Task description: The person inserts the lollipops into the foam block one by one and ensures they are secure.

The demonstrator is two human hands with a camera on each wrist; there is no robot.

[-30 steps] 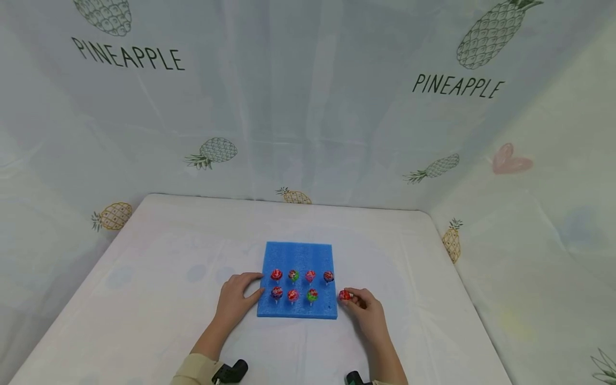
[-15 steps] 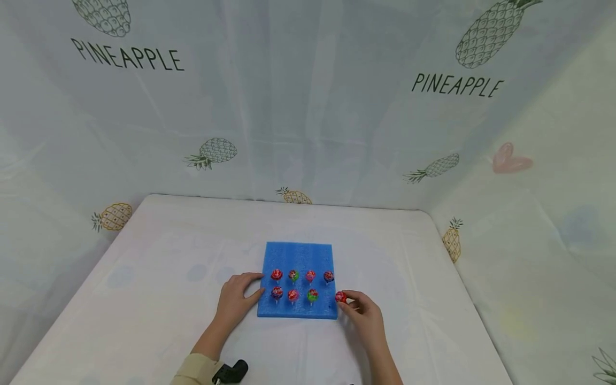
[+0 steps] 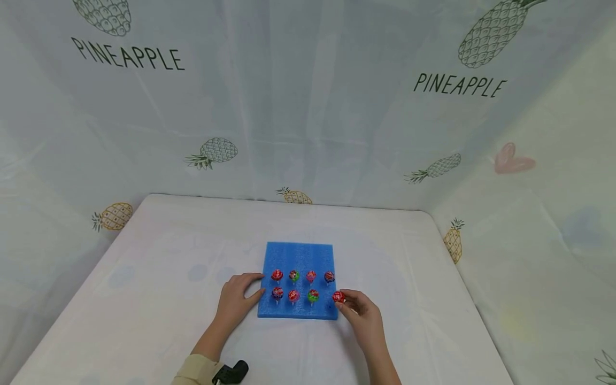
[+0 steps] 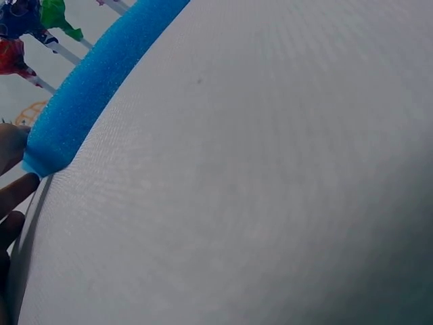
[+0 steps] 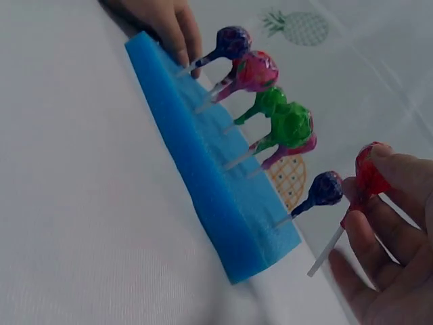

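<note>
My right hand pinches a red-wrapped lollipop by its head, over the right edge of a blue foam board. In the right wrist view, the lollipop's white stick points down and hangs clear beside the board. My left hand rests against the board's left edge, thumb and fingers spread. Several lollipops stand upright in the foam in two rows. The front row holds a blue-red one, a red-pink one and a green-red one; a dark purple one ends the back row.
The board lies on a table with a white cloth. Behind and beside it hang pale curtains printed with pineapples. A black wrist device sits at my left sleeve.
My right hand has moved left with the red lollipop, from just off the board to over its right edge. The left hand and the board have stayed put.
</note>
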